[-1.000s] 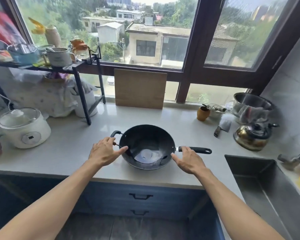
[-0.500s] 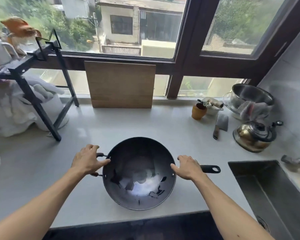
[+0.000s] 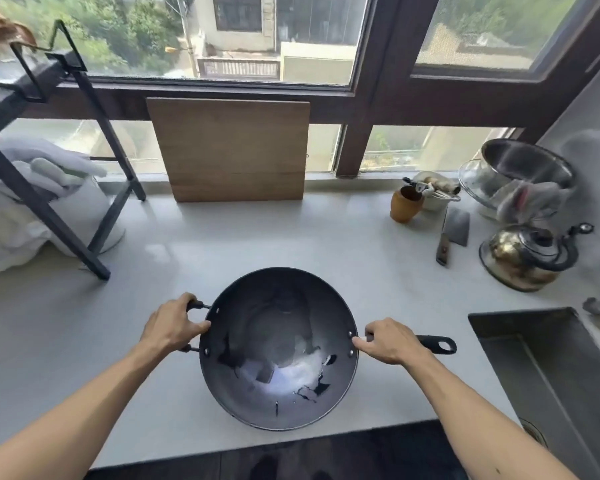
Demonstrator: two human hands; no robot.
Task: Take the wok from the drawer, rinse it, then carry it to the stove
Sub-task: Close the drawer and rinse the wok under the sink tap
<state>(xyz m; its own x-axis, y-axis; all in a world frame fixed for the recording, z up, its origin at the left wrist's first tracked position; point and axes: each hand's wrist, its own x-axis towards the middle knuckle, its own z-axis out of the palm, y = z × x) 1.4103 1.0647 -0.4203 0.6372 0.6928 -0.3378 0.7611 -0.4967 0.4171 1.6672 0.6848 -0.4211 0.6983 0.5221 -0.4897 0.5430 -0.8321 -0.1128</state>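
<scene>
A black wok [image 3: 278,348] sits near the front edge of the pale countertop [image 3: 291,237], its shiny inside facing up. My left hand [image 3: 172,327] is closed around the small loop handle on its left side. My right hand [image 3: 390,341] grips the long black handle on the right, whose end with a hanging hole [image 3: 440,344] sticks out past my fingers. The steel sink [image 3: 548,375] lies to the right of the wok.
A wooden cutting board [image 3: 232,150] leans against the window. A black rack [image 3: 49,150] with white cloths stands at left. At right are a brown cup [image 3: 404,204], a cleaver [image 3: 452,230], a brass kettle [image 3: 523,258] and a steel bowl [image 3: 527,168].
The view has drawn closer and tilted down over the counter, so the drawers are out of sight. Both hands have closed tighter on the wok's handles.
</scene>
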